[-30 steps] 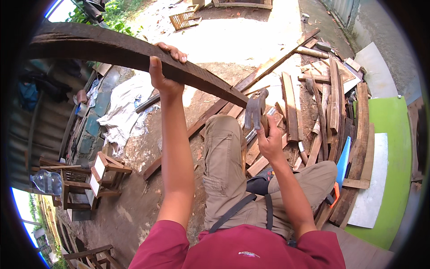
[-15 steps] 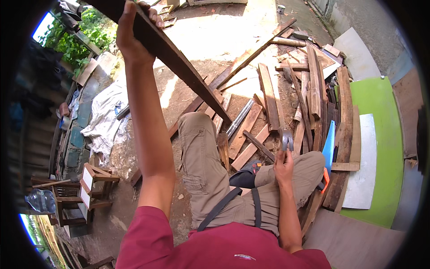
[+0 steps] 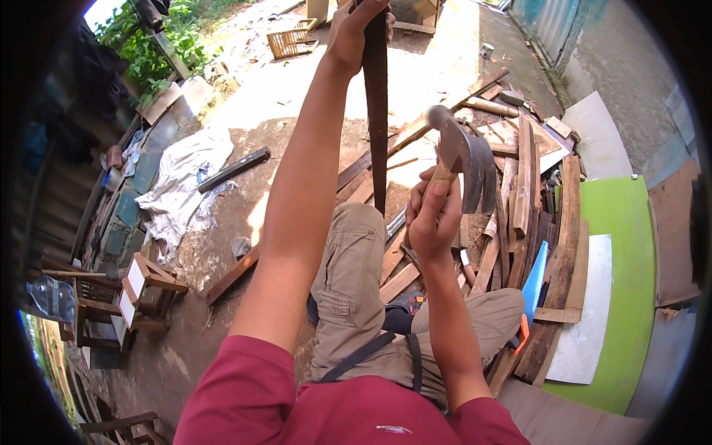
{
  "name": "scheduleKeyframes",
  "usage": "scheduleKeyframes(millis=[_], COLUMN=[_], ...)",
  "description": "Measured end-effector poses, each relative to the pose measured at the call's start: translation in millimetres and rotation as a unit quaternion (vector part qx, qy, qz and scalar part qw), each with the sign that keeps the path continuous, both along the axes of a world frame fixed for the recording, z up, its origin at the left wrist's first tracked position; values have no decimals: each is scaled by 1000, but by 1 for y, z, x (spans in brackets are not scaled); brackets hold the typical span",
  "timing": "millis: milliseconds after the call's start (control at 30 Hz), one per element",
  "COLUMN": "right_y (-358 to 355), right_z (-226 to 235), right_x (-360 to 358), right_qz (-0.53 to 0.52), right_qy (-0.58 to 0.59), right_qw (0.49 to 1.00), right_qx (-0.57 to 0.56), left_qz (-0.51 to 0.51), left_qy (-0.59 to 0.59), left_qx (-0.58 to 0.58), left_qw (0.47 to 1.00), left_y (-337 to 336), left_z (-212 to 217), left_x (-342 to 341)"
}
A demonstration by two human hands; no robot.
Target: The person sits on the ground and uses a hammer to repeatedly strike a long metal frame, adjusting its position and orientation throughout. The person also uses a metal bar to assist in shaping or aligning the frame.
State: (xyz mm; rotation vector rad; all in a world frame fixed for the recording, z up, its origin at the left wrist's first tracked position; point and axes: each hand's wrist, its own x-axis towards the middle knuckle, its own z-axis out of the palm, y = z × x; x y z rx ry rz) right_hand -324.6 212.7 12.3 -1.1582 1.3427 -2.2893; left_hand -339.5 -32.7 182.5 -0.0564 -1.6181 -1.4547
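My left hand [image 3: 354, 35] is raised at the top of the view, its fingers wrapped round a long dark wooden plank [image 3: 376, 122]. The plank stands nearly upright, its lower end just beyond my left knee. Closed round the handle of a claw hammer [image 3: 469, 167], my right hand [image 3: 434, 219] is lifted in front of my chest. The hammer's claw faces right, and its head is to the right of the plank, apart from it.
Loose boards [image 3: 523, 174] lie heaped at the right. Beside my right knee rests a blue handsaw [image 3: 535, 278] with an orange handle. A green panel [image 3: 612, 297] lies farther right. Small wooden frames [image 3: 141, 293] and a white cloth [image 3: 189, 178] are at the left.
My left hand has swung right, bringing the slanted plank closer to upright. My right hand has risen from near my right knee with the hammer.
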Motion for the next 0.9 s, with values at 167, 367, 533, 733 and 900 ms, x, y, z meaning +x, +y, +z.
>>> scheduleKeyframes(millis=[167,367,533,733,900], right_y=[-42,-31,-31,-56,-35], right_z=[-51,-35,2,-30,25], right_x=[-27,-15,1,-22,-6], right_qz=[-51,-83,-15,-82,-67], right_qy=[82,89,85,130,128], right_qw=[982,972,993,936,974], right_qx=[161,203,75,317,176], left_qz=[64,47,58,63,70], left_qy=[-26,7,-1,3,9], left_qx=[-12,-7,10,-12,-9], left_qw=[998,999,998,998,997], left_y=[14,-5,-8,-4,-9], left_z=[6,4,3,7,5], left_x=[3,21,31,26,35])
